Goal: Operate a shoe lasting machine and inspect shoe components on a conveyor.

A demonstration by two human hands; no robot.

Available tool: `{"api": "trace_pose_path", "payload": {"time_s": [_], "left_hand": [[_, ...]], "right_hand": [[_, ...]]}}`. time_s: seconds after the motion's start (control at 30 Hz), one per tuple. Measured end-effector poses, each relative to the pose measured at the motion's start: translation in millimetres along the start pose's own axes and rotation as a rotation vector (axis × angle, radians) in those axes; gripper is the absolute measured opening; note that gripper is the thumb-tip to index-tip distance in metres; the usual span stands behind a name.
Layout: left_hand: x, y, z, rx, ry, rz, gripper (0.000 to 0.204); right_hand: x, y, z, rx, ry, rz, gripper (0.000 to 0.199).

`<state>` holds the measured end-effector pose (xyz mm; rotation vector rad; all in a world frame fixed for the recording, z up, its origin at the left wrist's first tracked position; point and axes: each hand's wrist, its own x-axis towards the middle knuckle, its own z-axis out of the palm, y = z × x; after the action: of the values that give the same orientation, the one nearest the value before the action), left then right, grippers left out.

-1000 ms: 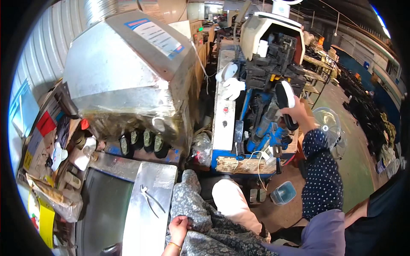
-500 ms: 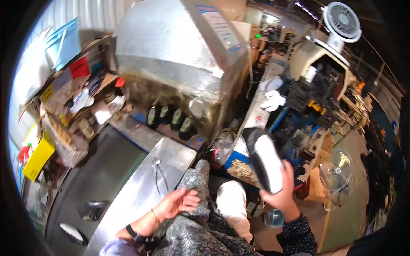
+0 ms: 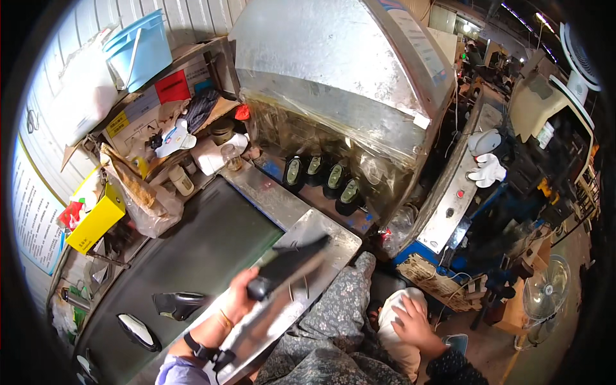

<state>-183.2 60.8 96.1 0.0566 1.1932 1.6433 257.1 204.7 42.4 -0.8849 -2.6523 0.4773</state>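
Observation:
My left hand (image 3: 240, 296) grips a black shoe (image 3: 292, 262) by one end, above the metal tray-like surface (image 3: 343, 237) at my left. The shoe is smeared by motion. Beside it, the thin handles of a pair of pliers (image 3: 307, 287) show on the metal, partly hidden by the shoe. My right hand (image 3: 410, 324) lies on my light-coloured trouser knee (image 3: 398, 308), fingers apart and holding nothing. On the dark conveyor belt (image 3: 218, 221) lie a black shoe on its side (image 3: 178, 305) and a shoe with its white sole up (image 3: 136, 330).
Several black shoes (image 3: 333, 176) stand under a metal hood (image 3: 333, 58) ahead. A yellow box (image 3: 96, 218) and a plastic bag (image 3: 157, 215) sit at the belt's left edge. To the right are a machine bench with a red button (image 3: 460, 194), white gloves (image 3: 487, 170) and a floor fan (image 3: 545, 292).
The shoe has gone from my right hand to my left and moved left over the metal surface. My right hand has dropped to my knee. The view has turned left.

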Motion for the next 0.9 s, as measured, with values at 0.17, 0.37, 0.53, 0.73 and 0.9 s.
{"api": "trace_pose_path", "payload": {"time_s": [0.17,0.37,0.53,0.73,0.9], "left_hand": [[159,79,19,0.307,0.170,0.508,0.072],[376,114,35,1.495,0.264,0.595,0.086],[499,102,60,1.619,0.192,0.573,0.093],[524,137,26,1.288,0.175,0.606,0.092],[378,106,47,1.483,-0.009,0.772,0.068]], "right_hand": [[-8,-14,33,0.051,0.215,0.063,0.020],[16,-28,22,0.009,0.166,0.141,0.016],[37,-17,26,0.132,0.133,0.132,0.030],[76,-3,62,0.348,0.071,-0.105,0.036],[61,22,88,0.282,0.143,-0.207,0.039]]}}
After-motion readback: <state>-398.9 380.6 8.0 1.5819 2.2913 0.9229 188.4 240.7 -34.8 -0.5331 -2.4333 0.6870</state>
